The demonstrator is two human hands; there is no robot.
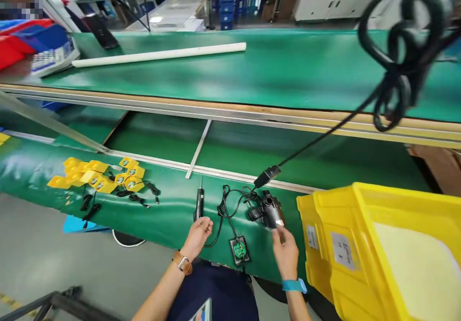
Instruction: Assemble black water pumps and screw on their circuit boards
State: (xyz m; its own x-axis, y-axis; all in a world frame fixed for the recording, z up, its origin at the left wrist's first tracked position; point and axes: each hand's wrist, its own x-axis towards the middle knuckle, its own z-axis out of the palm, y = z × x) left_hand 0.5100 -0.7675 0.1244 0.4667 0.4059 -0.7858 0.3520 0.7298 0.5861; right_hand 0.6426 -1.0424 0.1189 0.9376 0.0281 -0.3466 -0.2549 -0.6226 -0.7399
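Observation:
My left hand point(198, 234) rests at the front edge of the green bench point(173, 215), fingers curled loosely, just below a black pen-shaped tool point(199, 205). My right hand point(285, 251) reaches up to a small black pump-like part point(271, 211) and its fingertips touch it. A thin black cable point(230, 206) runs from that part to a small black housing with a green circuit board point(239, 250) lying between my hands. A black plug on a thick cord point(267, 175) hangs just above the part.
A yellow bin point(378, 244) stands at the right. Several yellow tags with small boards and wires point(104, 177) lie at the left. A coiled black cord point(403, 57) hangs at top right. A white tube point(158, 54) lies on the far conveyor.

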